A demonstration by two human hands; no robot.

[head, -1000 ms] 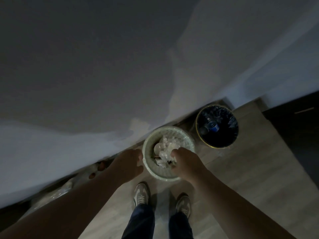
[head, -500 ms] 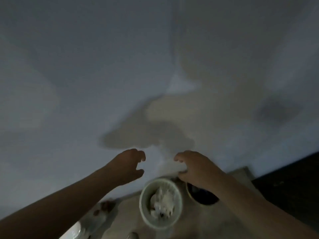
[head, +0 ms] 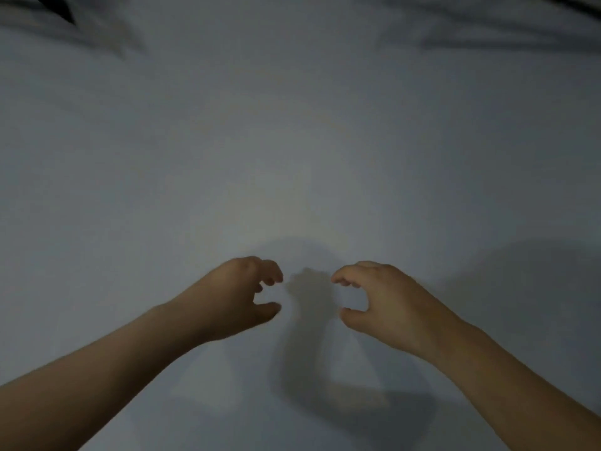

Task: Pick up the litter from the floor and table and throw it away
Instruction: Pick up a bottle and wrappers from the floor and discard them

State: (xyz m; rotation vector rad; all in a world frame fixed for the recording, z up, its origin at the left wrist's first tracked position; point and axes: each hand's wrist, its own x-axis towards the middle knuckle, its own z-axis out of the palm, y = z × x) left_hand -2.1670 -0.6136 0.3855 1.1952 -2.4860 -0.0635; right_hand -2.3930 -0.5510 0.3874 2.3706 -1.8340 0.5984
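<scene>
My left hand (head: 242, 296) and my right hand (head: 379, 302) are raised side by side in front of a plain pale wall (head: 292, 141). Both hands hold nothing, with fingers curled loosely and thumbs apart from them. A gap of bare wall with their shadows lies between the two hands. No litter and no bin is in view; the floor is out of frame.
The pale wall fills almost the whole view, with the shadows of my arms (head: 325, 369) cast on it below the hands. Dark blurred streaks (head: 48, 17) show at the top corners.
The view has tilted up from the floor to the wall. The white bin with paper litter and the dark bin have dropped out of frame. Both hands rose, still with nothing in them.
</scene>
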